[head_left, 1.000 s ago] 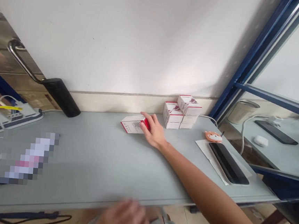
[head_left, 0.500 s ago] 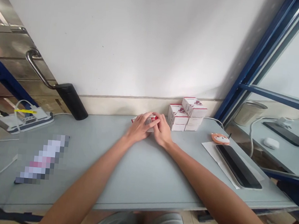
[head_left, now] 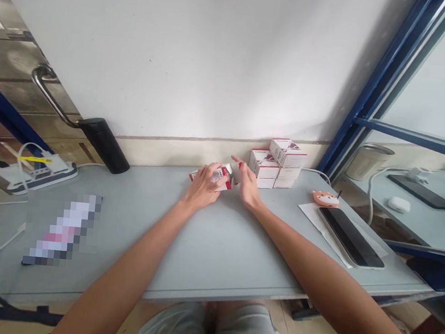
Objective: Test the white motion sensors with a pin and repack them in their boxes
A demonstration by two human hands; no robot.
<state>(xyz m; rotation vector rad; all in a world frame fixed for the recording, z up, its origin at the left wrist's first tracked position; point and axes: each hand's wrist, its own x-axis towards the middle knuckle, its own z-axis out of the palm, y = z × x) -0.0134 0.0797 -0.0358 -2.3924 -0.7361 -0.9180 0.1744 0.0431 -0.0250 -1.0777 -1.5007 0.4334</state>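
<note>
My left hand (head_left: 202, 187) is wrapped round a small white and red cardboard box (head_left: 224, 178), which lies on its side with printed text showing. At its right end the box is open, and a greyish end flap (head_left: 236, 174) stands out towards my right hand (head_left: 249, 186). The fingers of that hand are bent at the flap's red edge and seem to pinch it; one finger points up and left. What is inside the box I cannot make out. Just to the right, several similar boxes (head_left: 264, 169) are stacked against the wall.
A black cylinder (head_left: 105, 146) and a power strip (head_left: 38, 177) stand at the left of the grey desk (head_left: 215, 254), near a blurred-out flat item (head_left: 63, 231). At the right lie an orange animal-faced object (head_left: 325, 198), a phone (head_left: 351, 236) on white paper (head_left: 307, 218), and a mirror-like pane (head_left: 414, 204).
My right hand has moved away from my left, to the right. The end of the box now shows opened, with its flap turned outwards. The view has shifted slightly.
</note>
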